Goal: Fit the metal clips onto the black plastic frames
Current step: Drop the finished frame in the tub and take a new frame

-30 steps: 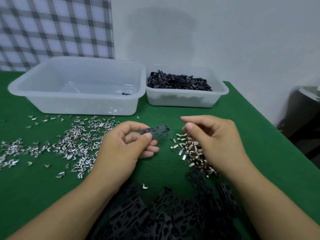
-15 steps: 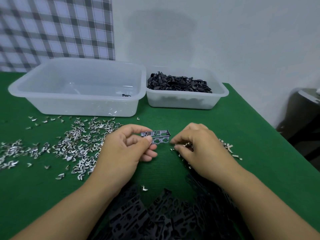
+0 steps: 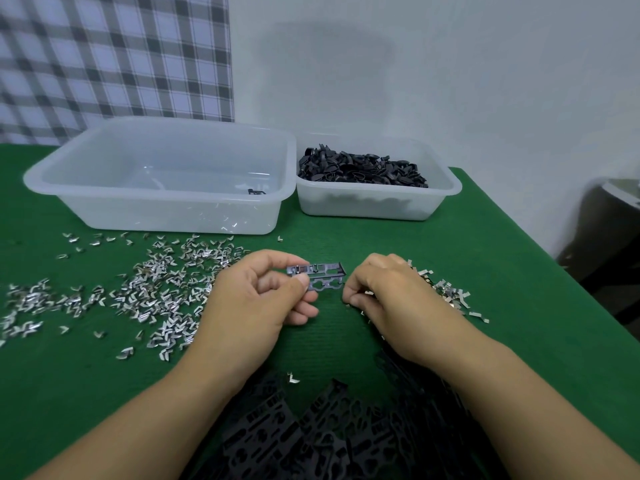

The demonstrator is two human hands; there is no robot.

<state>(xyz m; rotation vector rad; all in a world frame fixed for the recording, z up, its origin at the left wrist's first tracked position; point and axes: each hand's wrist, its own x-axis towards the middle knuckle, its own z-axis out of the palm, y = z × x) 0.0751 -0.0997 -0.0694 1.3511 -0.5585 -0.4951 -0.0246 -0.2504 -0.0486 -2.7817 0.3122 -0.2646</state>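
**A:** What is in the tubs?

**B:** The large clear tub [image 3: 156, 216] at the back left holds one small dark piece [image 3: 255, 192]. The smaller tub [image 3: 367, 209] just beside it on the right is heaped with black plastic parts [image 3: 363, 168].

**A:** And your hands?

**B:** My left hand [image 3: 256, 299] pinches a black plastic frame [image 3: 322, 275] above the green surface [image 3: 502, 271]. My right hand [image 3: 384, 292], fingers curled, is down on the metal clips [image 3: 446, 292]. I cannot tell whether it grips one.

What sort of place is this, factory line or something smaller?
Probably a small hand-assembly bench, maybe home piecework: loose metal clips strewn on a green table, a pile of black plastic frames, and two translucent tubs behind.
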